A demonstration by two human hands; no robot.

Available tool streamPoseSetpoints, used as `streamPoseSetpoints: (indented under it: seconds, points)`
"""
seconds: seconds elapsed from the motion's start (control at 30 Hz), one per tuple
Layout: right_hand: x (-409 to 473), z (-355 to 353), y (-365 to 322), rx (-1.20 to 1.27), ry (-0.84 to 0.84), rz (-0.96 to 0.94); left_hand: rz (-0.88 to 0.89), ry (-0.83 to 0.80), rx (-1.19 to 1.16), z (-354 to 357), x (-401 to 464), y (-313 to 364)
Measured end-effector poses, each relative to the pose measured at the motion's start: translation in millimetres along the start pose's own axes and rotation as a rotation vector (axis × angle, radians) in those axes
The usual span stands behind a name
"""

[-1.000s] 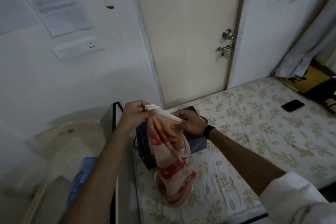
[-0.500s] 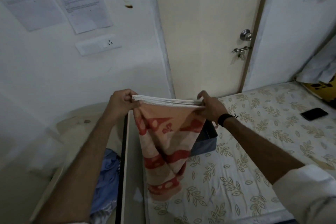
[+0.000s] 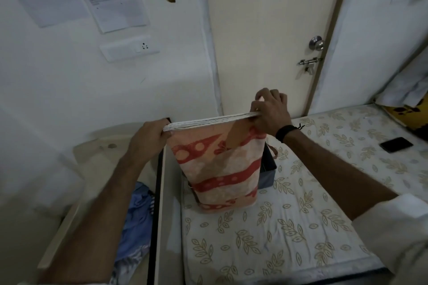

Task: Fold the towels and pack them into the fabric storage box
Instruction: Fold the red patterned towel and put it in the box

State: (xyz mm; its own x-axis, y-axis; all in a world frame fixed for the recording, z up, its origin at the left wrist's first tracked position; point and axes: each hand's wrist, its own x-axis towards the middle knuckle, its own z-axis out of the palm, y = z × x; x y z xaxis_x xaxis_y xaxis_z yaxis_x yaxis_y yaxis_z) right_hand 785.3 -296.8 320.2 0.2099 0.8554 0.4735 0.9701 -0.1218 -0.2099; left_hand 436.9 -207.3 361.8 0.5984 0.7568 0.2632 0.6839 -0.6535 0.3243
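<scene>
Stretched wider than a moment ago, the towel [image 3: 217, 164] hangs folded between both hands above the mattress [image 3: 289, 227], hiding most of the dark storage box [image 3: 268, 169] behind it. Left hand [image 3: 148, 139] and right hand [image 3: 271, 111] each pinch a top corner.

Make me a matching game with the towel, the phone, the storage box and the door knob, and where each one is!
Things:
1. towel
2. phone
3. fabric storage box
4. door knob

Places:
A. on the door, above the latch
B. hanging from the left hand and right hand
C. lying flat on the bed, far right
D. standing on the bed behind the towel

Pairs: 1-B, 2-C, 3-D, 4-A
</scene>
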Motion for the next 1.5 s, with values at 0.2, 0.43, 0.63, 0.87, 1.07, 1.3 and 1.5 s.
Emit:
streamPoseSetpoints:
  seconds: [0.2, 0.43, 0.63, 0.87, 1.07, 1.3, 1.5]
  points:
    - [-6, -15, -16, -0.089, -0.406, 0.083, -0.002, -0.028, 0.045, 9, -6, -12]
    - [-39, -24, -28, -0.156, -0.436, 0.123, 0.055, -0.026, 0.143, 11, -29, -17]
    - [-72, -47, -30, -0.255, -0.410, 0.007, 0.015, -0.097, 0.123, 3, -70, -11]
    - [-106, -73, -14, -0.034, -0.398, 0.021, 0.058, -0.076, 0.127, -17, -119, 33]
    - [-146, -88, 0, 0.269, -0.382, -0.016, -0.053, -0.010, 0.106, -20, -173, 62]
    - [-172, -108, -9, 0.320, -0.391, -0.043, -0.148, -0.056, 0.175, -30, -209, 78]
    - [-164, -109, -22, 0.322, -0.401, -0.036, -0.172, -0.025, 0.185, -37, -202, 70]
